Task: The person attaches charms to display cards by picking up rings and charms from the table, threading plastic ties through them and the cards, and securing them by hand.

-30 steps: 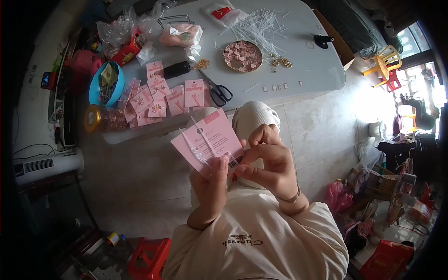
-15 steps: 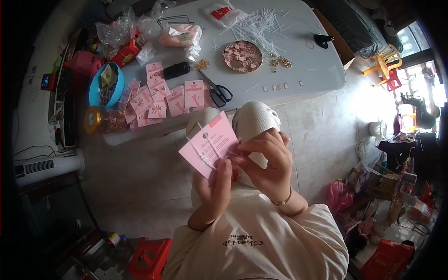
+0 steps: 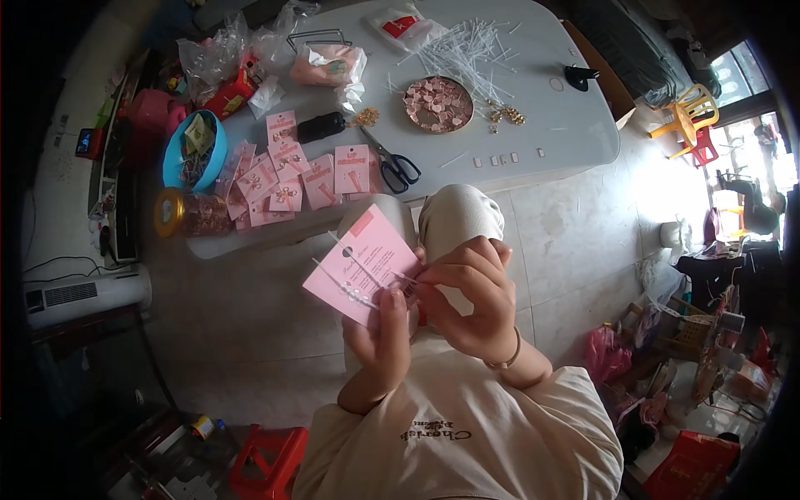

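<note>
My left hand (image 3: pixel 381 342) grips a pink printed card (image 3: pixel 358 258) by its lower edge, above my lap, with the thumb on its face. The card is tilted. Thin clear-white plastic ties (image 3: pixel 342 287) run across its face, one passing near the dark round hole at the top. At the card's right edge my right hand (image 3: pixel 477 296) pinches the end of a thin plastic tie (image 3: pixel 406 277) between thumb and fingers. On the table nearest to the hands lie several pink cards (image 3: pixel 319 182) with small pieces attached, and black-handled scissors (image 3: pixel 398 173).
On the table (image 3: pixel 533 108) are a round tray (image 3: pixel 437 105) of pink pieces, a heap of white plastic ties (image 3: pixel 471 50), gold clasps (image 3: pixel 507 115), a blue bowl (image 3: pixel 215 150) and a lidded jar (image 3: pixel 200 214). A red stool (image 3: pixel 268 462) stands on the floor at lower left.
The card has shifted slightly left and down and turned more face-on. Both hands keep hold, with my right fingers now slightly farther left. The table shifts slightly right in view.
</note>
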Available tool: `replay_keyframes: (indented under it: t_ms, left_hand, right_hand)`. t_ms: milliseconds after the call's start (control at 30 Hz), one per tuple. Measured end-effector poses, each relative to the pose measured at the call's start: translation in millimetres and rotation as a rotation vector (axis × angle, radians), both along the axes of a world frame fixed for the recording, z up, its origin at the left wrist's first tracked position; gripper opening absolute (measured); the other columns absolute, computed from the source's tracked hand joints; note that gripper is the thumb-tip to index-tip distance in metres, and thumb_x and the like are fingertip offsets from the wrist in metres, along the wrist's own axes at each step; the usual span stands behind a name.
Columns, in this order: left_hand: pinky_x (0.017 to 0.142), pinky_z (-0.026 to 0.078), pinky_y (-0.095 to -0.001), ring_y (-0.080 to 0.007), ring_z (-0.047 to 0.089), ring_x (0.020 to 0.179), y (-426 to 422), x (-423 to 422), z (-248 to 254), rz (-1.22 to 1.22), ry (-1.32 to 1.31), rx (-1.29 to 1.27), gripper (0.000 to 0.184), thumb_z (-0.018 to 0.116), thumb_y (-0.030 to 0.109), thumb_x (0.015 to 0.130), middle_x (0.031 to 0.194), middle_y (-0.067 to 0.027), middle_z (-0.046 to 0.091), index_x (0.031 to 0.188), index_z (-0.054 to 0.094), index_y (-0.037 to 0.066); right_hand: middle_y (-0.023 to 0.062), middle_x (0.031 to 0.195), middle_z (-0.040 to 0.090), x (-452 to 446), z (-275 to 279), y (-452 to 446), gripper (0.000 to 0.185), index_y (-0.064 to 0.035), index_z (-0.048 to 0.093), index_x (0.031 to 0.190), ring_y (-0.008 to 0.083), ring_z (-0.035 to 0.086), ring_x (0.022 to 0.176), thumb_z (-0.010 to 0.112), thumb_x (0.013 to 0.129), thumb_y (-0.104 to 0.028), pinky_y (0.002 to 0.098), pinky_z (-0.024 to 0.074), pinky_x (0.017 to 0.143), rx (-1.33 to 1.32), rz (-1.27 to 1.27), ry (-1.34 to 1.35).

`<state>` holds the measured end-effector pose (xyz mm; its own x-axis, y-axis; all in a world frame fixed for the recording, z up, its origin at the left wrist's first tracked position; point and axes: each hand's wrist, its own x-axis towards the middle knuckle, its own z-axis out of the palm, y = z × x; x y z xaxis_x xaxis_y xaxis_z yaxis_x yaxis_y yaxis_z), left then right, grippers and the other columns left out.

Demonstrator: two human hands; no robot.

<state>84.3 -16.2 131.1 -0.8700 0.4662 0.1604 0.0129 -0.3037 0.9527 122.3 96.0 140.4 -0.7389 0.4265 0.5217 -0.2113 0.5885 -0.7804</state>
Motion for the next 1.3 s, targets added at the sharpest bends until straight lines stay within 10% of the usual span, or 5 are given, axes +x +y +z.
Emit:
replay_keyframes:
  t_ms: [567,900,1200,1300]
  left_hand:
    - [0.067,0.05,-0.0292,-0.0242,0.062,0.08,-1,-8,-7,0.114,0.122,-0.113,0.026,0.041,0.0,0.09,0.101,-0.0233,0.063,0.113,0.046,-0.012]
    - [0.06,0.048,-0.0308,-0.0245,0.06,0.068,-23,-23,-12,-0.203,0.338,-0.604,0.023,0.05,0.001,0.085,0.087,-0.0171,0.064,0.107,0.056,-0.005]
    - [0.052,0.044,-0.0237,-0.0148,0.055,0.059,-32,-18,-14,-0.058,-0.073,-0.441,0.016,0.054,0.005,0.085,0.076,-0.0131,0.063,0.094,0.058,-0.007]
    - [0.05,0.042,-0.0222,-0.0126,0.053,0.056,-33,-20,-10,-0.153,-0.109,-0.457,0.014,0.055,0.006,0.085,0.071,-0.0109,0.062,0.091,0.059,-0.006]
  right_hand:
    - [-0.0006,0.072,0.056,-10,2,0,0.016,-0.0079,0.059,0.075,0.0155,0.043,0.067,0.066,0.063,0.001,0.0286,0.0315,0.075,0.054,0.025,-0.041]
    - [0.0038,0.073,0.058,-7,-17,19,0.016,-0.004,0.06,0.075,0.0164,0.047,0.066,0.067,0.063,0.002,0.0248,0.039,0.065,0.037,0.176,-0.325]
    - [0.0041,0.078,0.061,-25,-35,25,0.012,-0.0025,0.063,0.083,0.0122,0.051,0.071,0.07,0.073,-0.003,0.0219,0.0425,0.065,-0.763,0.073,-0.147]
    - [0.0031,0.077,0.06,-24,-33,33,0.009,-0.0023,0.063,0.084,0.0119,0.051,0.067,0.068,0.076,-0.003,0.0223,0.0422,0.062,-0.564,0.165,-0.11]
